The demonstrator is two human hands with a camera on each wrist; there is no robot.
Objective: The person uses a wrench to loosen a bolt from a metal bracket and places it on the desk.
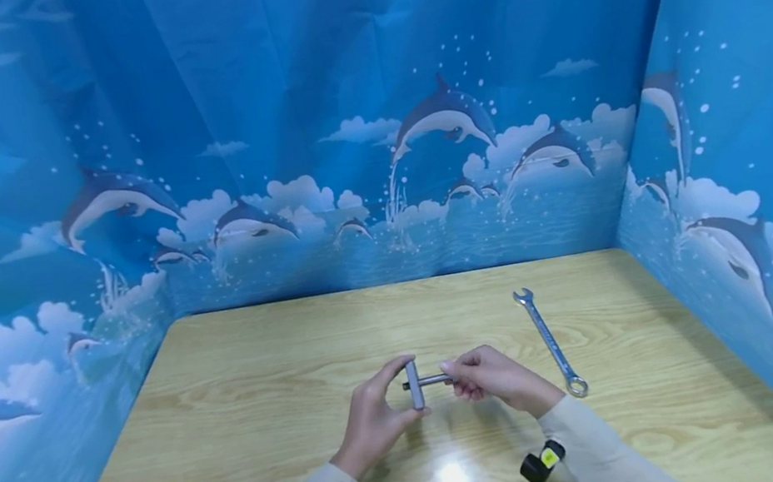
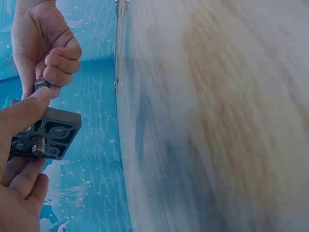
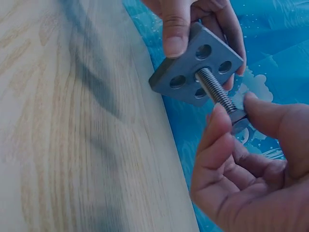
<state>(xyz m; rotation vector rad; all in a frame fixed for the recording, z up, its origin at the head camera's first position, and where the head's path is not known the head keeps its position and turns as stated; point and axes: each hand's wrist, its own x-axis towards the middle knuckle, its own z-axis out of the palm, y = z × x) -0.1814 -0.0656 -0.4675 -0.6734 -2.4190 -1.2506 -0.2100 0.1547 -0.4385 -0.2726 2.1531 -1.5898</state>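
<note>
My left hand [image 1: 377, 413] grips a square grey metal plate [image 3: 179, 81] by opposite edges, thumb on one side and fingers on the other. Around its middle the plate has several round holes. A threaded hex bolt [image 3: 215, 89] runs through the centre, and its threaded end pokes out of the ribbed back face in the left wrist view. Between thumb and forefinger, my right hand [image 1: 493, 378] pinches the bolt at its hex head [image 3: 238, 120]. Both hands hold the parts above the table.
A combination wrench [image 1: 551, 341] lies on the wooden table [image 1: 242, 382], to the right of my right hand, its open end pointing away. Blue curtains [image 1: 306, 119] printed with dolphins stand behind the table and along both sides.
</note>
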